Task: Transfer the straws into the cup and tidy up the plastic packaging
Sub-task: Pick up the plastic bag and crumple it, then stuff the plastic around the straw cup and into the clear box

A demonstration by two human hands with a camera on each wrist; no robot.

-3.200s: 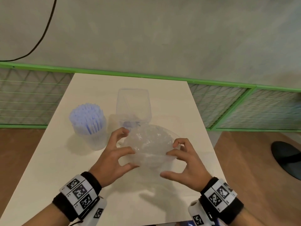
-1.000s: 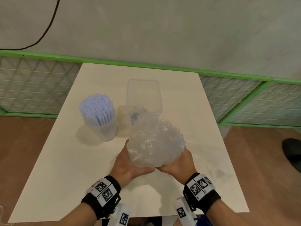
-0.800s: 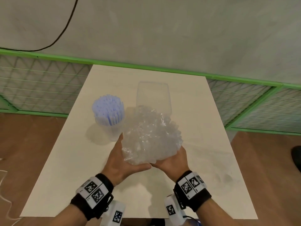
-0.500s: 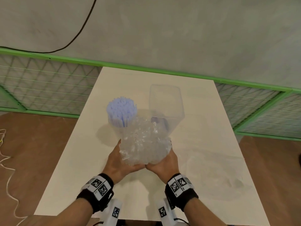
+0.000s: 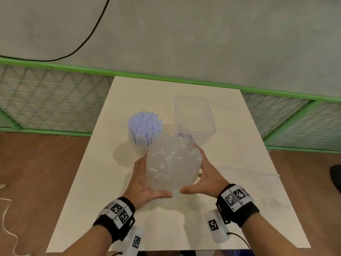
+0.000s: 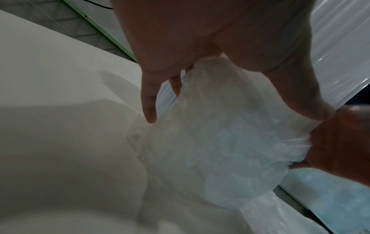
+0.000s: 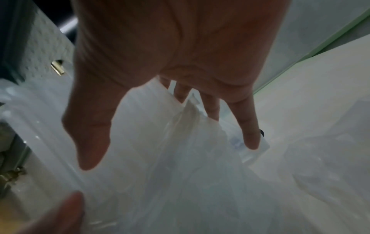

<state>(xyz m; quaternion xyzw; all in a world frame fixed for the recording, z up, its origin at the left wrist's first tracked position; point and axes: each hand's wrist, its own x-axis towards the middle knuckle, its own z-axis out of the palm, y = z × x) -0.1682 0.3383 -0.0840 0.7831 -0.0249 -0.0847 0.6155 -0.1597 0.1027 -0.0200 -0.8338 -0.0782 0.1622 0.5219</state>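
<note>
With the crumpled plastic packaging (image 5: 172, 164) cupped between the left hand (image 5: 143, 183) and right hand (image 5: 209, 177), fingers extended, keep squeezing evenly inward, then tuck it into the clear container (image 5: 194, 115) just beyond the fingertips.

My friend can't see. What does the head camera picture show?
Two hands, left hand and right hand, press a crumpled ball of clear plastic packaging between them above a white table. Behind it stand a cup full of blue straws and a clear box.

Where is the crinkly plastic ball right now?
In the head view the crumpled plastic packaging sits mid-table between the left hand and right hand, just in front of the straw cup.
</note>
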